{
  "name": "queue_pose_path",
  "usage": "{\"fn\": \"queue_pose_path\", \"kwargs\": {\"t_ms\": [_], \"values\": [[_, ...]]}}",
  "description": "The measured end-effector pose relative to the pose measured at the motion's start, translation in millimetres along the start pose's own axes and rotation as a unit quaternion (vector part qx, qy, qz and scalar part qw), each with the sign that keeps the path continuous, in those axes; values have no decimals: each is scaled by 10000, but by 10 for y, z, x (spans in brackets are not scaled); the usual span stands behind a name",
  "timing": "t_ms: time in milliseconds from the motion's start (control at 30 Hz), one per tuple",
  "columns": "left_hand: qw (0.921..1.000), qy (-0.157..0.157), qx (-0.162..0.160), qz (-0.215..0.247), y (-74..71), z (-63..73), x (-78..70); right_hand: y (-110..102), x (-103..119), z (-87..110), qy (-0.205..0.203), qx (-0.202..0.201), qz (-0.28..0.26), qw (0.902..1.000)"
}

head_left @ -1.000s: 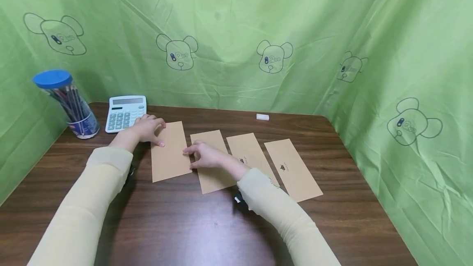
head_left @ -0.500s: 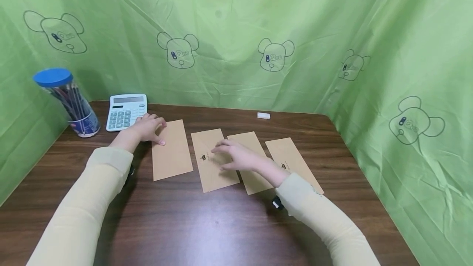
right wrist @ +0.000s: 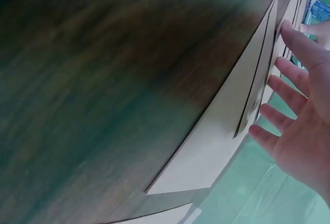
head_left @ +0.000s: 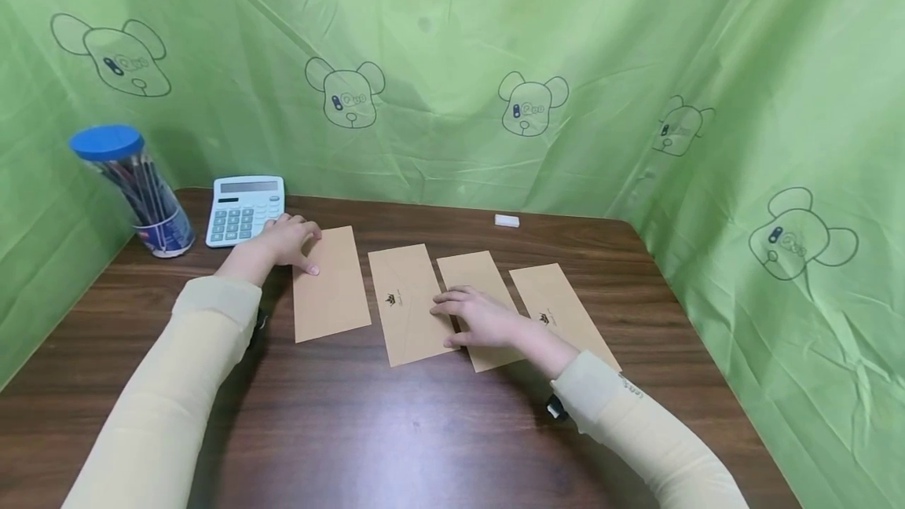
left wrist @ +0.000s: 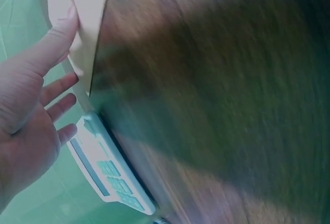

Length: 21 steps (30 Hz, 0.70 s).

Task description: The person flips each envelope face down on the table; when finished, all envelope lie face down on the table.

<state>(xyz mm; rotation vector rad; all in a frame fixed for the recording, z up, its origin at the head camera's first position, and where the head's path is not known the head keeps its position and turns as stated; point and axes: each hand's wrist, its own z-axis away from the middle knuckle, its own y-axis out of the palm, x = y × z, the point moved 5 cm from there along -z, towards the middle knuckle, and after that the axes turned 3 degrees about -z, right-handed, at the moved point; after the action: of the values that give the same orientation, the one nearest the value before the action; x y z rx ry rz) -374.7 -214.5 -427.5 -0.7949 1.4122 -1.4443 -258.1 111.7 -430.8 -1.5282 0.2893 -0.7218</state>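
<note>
Several tan envelopes lie in a row on the brown table [head_left: 353, 422]. My left hand [head_left: 288, 242] is at the upper left edge of the leftmost envelope [head_left: 332, 289]. In the left wrist view its thumb [left wrist: 64, 30] lies over that envelope, fingers loosely spread. My right hand [head_left: 484, 319] reaches over the third envelope [head_left: 470, 267], covering its middle. Its fingertips overlap the right edge of the second envelope [head_left: 406, 328], which bears a small black crown. Farthest right is another crown-printed envelope [head_left: 566, 305]. The right wrist view shows that hand's fingers spread, curled round nothing.
A pale blue calculator [head_left: 246, 199] lies behind my left hand. Left of it stands a clear tube of pencils [head_left: 155, 203] with a blue lid. A small white block [head_left: 506, 221] lies near the back edge. Green curtain [head_left: 438, 38] hangs behind and beside the table.
My right hand has moved right, from the gap between the first and second envelopes to over the third, uncovering the second's crown. My left hand has stayed at the leftmost envelope.
</note>
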Motion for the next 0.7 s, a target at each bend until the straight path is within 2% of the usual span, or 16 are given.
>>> {"fn": "queue_pose_path", "kwargs": {"t_ms": [133,267,400,567,700], "values": [[10000,-4,62,30,-32,-10,-30,8,8,15,104,56,23,9999],[9992,291,-253,74,-53,-85,-116,6,22,27,117,92,-6,9999],[9958,651,-529,378,-42,-151,-316,9,26,14,98,96,31,9999],[9908,996,-444,800,45,-189,-631,6,34,2,89,105,16,9999],[9873,1281,-464,816,139,-193,-828,2,43,4,122,136,11,9998]]}}
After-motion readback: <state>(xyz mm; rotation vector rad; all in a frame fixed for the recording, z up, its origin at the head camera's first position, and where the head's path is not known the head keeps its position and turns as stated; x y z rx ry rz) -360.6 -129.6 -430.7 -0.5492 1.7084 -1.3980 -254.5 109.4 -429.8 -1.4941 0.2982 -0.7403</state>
